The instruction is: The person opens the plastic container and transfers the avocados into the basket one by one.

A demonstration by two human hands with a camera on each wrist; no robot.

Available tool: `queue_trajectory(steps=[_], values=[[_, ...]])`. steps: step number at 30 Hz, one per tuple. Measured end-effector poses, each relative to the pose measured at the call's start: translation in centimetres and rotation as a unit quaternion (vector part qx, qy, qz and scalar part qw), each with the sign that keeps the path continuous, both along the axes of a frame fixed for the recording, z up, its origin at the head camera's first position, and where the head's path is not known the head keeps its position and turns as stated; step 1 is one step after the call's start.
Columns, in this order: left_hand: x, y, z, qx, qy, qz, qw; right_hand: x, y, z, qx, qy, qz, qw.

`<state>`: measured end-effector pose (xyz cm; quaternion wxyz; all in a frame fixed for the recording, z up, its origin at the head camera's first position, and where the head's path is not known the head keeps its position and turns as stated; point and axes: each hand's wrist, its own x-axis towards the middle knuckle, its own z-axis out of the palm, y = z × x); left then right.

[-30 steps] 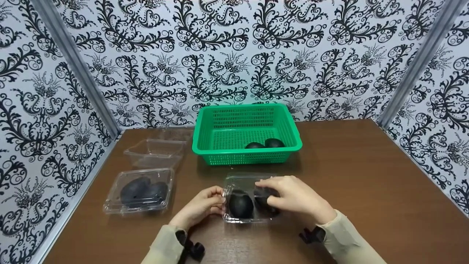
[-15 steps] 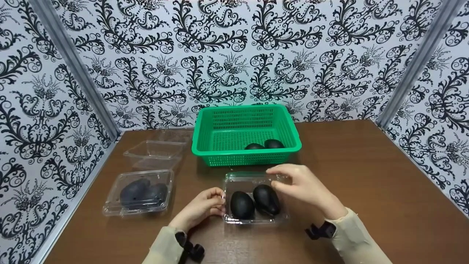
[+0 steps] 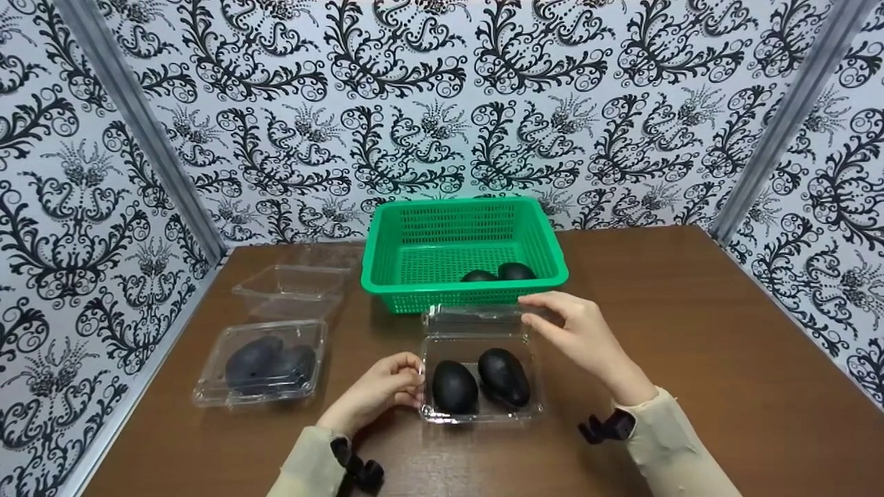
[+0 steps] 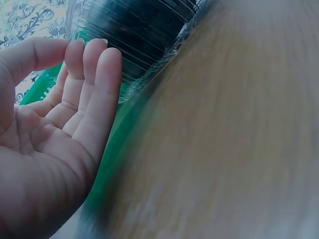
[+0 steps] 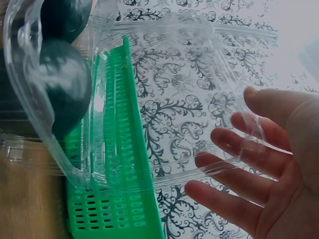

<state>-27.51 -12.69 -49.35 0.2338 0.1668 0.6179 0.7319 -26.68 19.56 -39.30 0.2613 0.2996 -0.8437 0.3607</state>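
Note:
A clear plastic clamshell container [image 3: 475,415] stands in the middle of the table with two dark avocados inside, a rounder avocado [image 3: 454,388] on the left and a pear-shaped avocado [image 3: 504,378] on the right. Its hinged lid [image 3: 469,322] tilts up at the back. My left hand [image 3: 383,386] pinches the container's left edge between thumb and fingertips; in the left wrist view that edge is partly hidden by the fingers. With the lid's right edge between thumb and fingers, my right hand [image 3: 583,338] holds it; the right wrist view shows the fingers [image 5: 234,172] behind the transparent lid.
Behind the container stands a green basket [image 3: 464,295] with two dark avocados visible at its front right. On the left lie a closed clamshell [image 3: 217,359] with dark avocados in it and an empty clear tray [image 3: 293,286]. Patterned panels enclose the table's back and sides.
My right hand has left the right avocado, moved back and right to the lid, and raised it. The left hand stays at the container's left edge.

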Motion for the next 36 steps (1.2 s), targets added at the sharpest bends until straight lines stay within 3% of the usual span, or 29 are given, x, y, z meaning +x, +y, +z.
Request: queue_trajectory(steps=[11,25,36], values=[[0.1,0.0,0.1,-0.006,-0.004,0.010,0.9999,-0.5,0.3,-0.4,-0.066,-0.013,-0.009,0.998],[-0.2,0.4,0.0,-0.012,-0.007,0.011,0.9998,-1.1,0.6,-0.5,-0.100,0.007,-0.013,0.995],[-0.2,0.4,0.5,-0.040,-0.005,0.018,0.9990,-1.9,1.1,0.3,-0.073,-0.030,-0.020,0.997]])
